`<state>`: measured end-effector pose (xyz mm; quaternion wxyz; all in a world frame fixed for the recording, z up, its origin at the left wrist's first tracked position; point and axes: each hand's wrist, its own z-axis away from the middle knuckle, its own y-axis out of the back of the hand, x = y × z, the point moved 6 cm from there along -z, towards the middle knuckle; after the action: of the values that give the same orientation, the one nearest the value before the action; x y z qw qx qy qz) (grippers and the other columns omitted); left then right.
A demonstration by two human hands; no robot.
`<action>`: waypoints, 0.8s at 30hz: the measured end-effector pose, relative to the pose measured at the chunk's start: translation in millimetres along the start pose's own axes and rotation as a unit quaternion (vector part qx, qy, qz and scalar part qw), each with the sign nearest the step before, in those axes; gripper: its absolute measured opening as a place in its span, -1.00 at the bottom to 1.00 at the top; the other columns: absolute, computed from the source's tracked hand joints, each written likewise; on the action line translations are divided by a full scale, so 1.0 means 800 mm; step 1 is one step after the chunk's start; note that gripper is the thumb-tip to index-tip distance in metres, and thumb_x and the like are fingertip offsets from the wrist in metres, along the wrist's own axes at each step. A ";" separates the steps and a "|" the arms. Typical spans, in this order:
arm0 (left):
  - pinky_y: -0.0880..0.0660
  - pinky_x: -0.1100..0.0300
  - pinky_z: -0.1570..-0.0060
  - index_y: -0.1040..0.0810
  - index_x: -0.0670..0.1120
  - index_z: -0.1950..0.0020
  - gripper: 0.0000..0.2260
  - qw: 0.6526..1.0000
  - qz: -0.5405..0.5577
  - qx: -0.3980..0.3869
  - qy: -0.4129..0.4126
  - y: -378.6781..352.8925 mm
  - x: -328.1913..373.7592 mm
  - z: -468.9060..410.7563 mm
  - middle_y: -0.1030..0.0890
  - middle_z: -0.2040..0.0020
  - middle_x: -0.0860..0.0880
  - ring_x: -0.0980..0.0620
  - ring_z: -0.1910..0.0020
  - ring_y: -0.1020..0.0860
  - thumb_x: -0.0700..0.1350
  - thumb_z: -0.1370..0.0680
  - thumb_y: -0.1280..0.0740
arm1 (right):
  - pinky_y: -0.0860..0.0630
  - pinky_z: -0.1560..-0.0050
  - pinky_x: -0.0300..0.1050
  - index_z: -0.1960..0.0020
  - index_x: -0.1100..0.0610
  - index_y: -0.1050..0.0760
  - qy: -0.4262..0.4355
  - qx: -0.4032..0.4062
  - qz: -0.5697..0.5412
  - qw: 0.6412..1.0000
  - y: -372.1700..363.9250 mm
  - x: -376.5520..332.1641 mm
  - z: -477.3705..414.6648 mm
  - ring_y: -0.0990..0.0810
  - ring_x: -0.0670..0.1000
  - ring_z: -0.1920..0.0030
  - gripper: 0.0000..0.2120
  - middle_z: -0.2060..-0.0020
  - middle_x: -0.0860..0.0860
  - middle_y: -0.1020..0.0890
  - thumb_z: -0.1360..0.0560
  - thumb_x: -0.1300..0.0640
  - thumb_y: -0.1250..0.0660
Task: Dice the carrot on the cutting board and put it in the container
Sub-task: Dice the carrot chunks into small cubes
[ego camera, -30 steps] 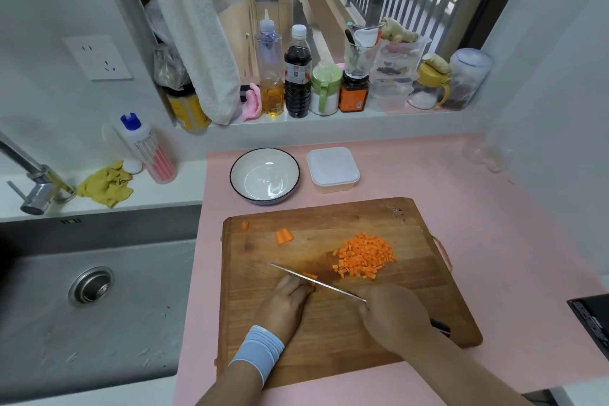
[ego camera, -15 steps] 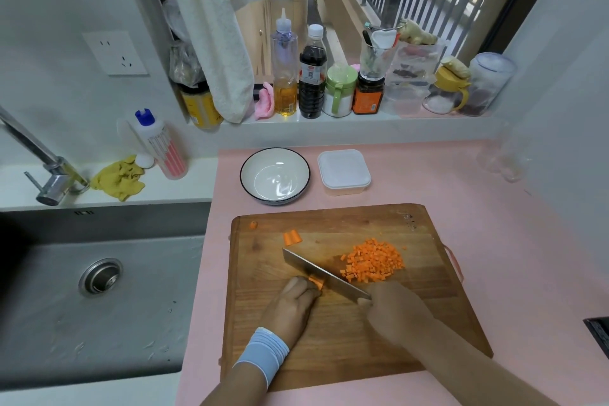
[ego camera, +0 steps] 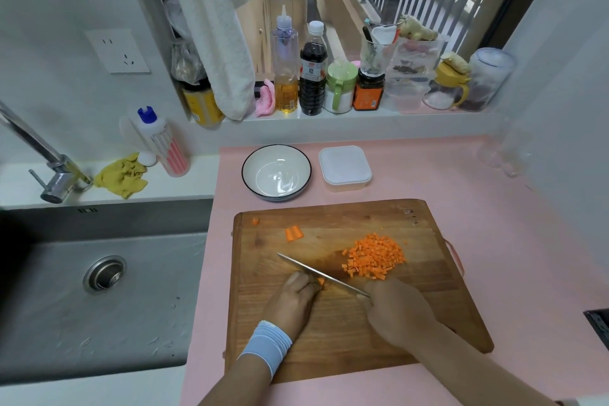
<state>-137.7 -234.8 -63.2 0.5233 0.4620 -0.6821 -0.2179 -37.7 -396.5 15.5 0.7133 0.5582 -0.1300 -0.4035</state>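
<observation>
Since half a second ago your knife (ego camera: 316,272) is no longer showing the tilted flat of its blade. Only the thin spine is facing you now, low over the cutting board (ego camera: 428,306), with the tip pointing toward ten o'clock. Your right hand (ego camera: 393,310) is wrapping closed around the handle, which it is hiding completely. Your left hand (ego camera: 295,301) is curling its fingers down over a small carrot piece (ego camera: 321,282), pinning it to the wood right against the blade.

At two o'clock from that hand, the diced carrot (ego camera: 374,255) is sitting in a loose heap just past the knife. A larger carrot chunk (ego camera: 294,233) is lying apart at twelve o'clock, near the board's far edge.

Beyond the board, at twelve o'clock on the pink worktop (ego camera: 494,224), a white bowl (ego camera: 245,165) is standing beside the container (ego camera: 344,165), whose lid is on. Neither is holding any carrot that you can see.
</observation>
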 end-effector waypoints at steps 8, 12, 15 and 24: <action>-0.44 0.32 -0.09 -0.66 -0.14 0.01 -0.83 0.999 0.009 0.027 -0.025 0.003 0.005 -0.003 -0.60 0.04 -0.02 0.05 0.01 -0.51 -0.21 -0.55 -0.27 | -0.39 0.25 -0.13 0.10 0.00 -0.54 -0.024 -0.030 -0.021 0.999 -0.004 -0.012 -0.002 -0.52 -0.03 0.25 -0.74 0.33 -0.09 -0.48 -0.65 -0.04 -0.16; -0.49 0.27 -0.04 -0.65 -0.12 -0.01 -0.84 1.000 0.008 0.018 -0.016 0.000 0.003 -0.002 -0.59 0.02 -0.01 0.04 0.01 -0.52 -0.20 -0.56 -0.27 | -0.46 0.23 -0.09 0.07 0.05 -0.56 -0.040 -0.052 -0.053 0.996 -0.006 -0.020 -0.010 -0.57 0.02 0.22 -0.74 0.30 -0.08 -0.51 -0.65 -0.03 -0.17; -0.51 0.25 0.00 -0.64 -0.12 -0.02 -0.84 1.000 0.003 0.011 -0.008 -0.001 0.001 -0.001 -0.57 0.01 -0.01 0.04 0.01 -0.53 -0.20 -0.55 -0.27 | -0.57 0.10 -0.03 0.03 0.07 -0.59 -0.050 -0.062 -0.065 0.995 -0.001 -0.022 -0.015 -0.62 0.06 0.17 -0.74 0.23 -0.01 -0.60 -0.64 -0.03 -0.19; -0.56 0.15 0.13 -0.62 -0.10 -0.01 -0.85 1.000 -0.004 -0.001 0.008 -0.001 0.003 0.000 -0.56 0.03 -0.02 0.01 0.05 -0.54 -0.18 -0.55 -0.26 | -0.51 0.20 -0.09 0.03 0.03 -0.57 -0.028 -0.046 -0.057 0.997 -0.002 -0.020 -0.010 -0.59 -0.02 0.22 -0.74 0.24 -0.04 -0.60 -0.65 -0.06 -0.17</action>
<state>-137.7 -237.1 -62.3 0.5286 0.4661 -0.6753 -0.2173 -43.1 -379.4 15.4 0.7101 0.5198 -0.0994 -0.4643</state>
